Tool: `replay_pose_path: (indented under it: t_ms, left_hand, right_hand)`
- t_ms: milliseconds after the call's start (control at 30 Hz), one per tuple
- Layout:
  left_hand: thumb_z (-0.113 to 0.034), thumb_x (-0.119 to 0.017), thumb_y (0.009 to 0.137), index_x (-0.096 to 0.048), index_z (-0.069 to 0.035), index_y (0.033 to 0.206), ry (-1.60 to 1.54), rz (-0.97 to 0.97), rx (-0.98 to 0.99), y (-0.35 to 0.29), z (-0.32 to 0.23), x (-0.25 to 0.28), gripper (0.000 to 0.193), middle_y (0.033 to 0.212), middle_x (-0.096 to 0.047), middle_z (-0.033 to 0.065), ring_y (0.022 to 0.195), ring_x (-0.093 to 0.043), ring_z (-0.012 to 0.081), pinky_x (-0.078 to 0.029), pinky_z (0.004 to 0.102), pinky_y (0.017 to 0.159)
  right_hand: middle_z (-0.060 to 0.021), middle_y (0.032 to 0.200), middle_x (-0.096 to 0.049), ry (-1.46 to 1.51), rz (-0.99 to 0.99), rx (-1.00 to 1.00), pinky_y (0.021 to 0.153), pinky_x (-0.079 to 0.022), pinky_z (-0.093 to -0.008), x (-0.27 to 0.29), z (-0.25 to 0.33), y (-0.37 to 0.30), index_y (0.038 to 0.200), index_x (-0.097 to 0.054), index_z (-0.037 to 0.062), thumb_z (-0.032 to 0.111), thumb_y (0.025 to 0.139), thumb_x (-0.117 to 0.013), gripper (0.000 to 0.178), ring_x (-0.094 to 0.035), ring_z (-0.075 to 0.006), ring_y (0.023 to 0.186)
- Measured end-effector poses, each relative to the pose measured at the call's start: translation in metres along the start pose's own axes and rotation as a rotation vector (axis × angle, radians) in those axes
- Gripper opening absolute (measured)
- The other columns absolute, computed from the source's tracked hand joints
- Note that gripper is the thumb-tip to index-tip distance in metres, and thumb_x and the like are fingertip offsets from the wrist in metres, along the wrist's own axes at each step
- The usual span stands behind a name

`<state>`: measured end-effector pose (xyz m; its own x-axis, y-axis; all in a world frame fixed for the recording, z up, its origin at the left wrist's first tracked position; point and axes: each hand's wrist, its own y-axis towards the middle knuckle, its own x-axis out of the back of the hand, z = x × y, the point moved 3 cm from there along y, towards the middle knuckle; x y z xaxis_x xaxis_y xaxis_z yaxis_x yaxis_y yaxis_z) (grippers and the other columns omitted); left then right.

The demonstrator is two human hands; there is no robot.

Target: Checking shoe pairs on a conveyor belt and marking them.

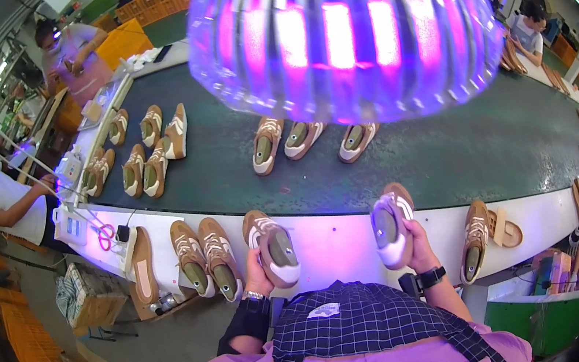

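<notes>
My left hand (257, 274) grips a brown sneaker (280, 249) with white laces and a white heel, its green-lined opening facing up. In my right hand (421, 245) is a second sneaker (390, 230) of the same brown and white, tilted so that its side shows. Both are held apart over the white ledge (331, 238) in front of me. Left of my left hand stands a pair of matching sneakers (204, 256). To the right of my right hand lies a single sneaker (474, 244), beside tan sole pieces (505, 228).
A dark green belt (228, 167) carries several more sneakers (154, 167). Above it hangs a ribbed lamp (340, 40) glowing purple. Pink-handled scissors (106, 236) and a white container (70, 226) sit at the left. Co-workers stand at the left (6, 191) and far right (528, 36).
</notes>
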<state>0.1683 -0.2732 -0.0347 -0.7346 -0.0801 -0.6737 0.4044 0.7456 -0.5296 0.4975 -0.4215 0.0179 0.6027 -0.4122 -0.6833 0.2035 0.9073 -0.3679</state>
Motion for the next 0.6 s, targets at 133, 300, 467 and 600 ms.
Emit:
replay_pose_path:
  t_ms: [133,300,467,600]
  left_hand:
    - [-0.023,-0.050,0.085,-0.058,-0.001,0.109,0.636,-0.282,-0.087,-0.001,-0.016,0.047,0.034,0.105,-0.062,0.0114,0.091,-0.059,0.0192,-0.046,0.0357,0.076]
    - [-0.019,-0.063,0.076,-0.059,0.002,0.105,1.274,-0.330,-0.936,0.005,-0.076,-0.039,0.037,0.105,-0.059,0.0186,0.095,-0.056,0.0293,-0.045,0.0374,0.078]
    - [-0.029,-0.071,0.066,-0.057,0.003,0.108,1.257,-0.162,-0.865,0.142,-0.126,-0.045,0.056,0.107,-0.059,0.0227,0.103,-0.055,0.0346,-0.044,0.0399,0.088]
    - [-0.031,-0.072,0.062,-0.054,0.004,0.112,1.402,-0.299,-0.674,0.179,-0.143,-0.111,0.065,0.111,-0.056,0.0244,0.107,-0.053,0.0359,-0.043,0.0404,0.092]
  right_hand:
    - [-0.0146,0.110,-0.060,0.050,-0.079,-0.085,0.085,-0.050,-0.0395,0.033,-0.013,-0.014,0.122,-0.048,-0.0007,0.032,0.087,-0.047,0.048,-0.061,-0.0260,0.096]
    - [-0.0151,0.108,-0.061,0.082,-0.137,-0.089,0.084,-0.051,-0.0398,0.034,-0.019,-0.024,0.121,-0.048,-0.0010,0.031,0.085,-0.049,0.048,-0.061,-0.0265,0.095]
    - [-0.0166,0.111,-0.060,0.069,-0.085,-0.078,0.087,-0.049,-0.0413,0.019,-0.027,-0.018,0.122,-0.048,-0.0015,0.032,0.084,-0.048,0.051,-0.061,-0.0283,0.099]
    - [-0.0151,0.106,-0.062,0.038,-0.190,-0.011,0.082,-0.051,-0.0390,0.019,-0.029,-0.023,0.120,-0.050,-0.0006,0.037,0.084,-0.046,0.052,-0.062,-0.0266,0.092]
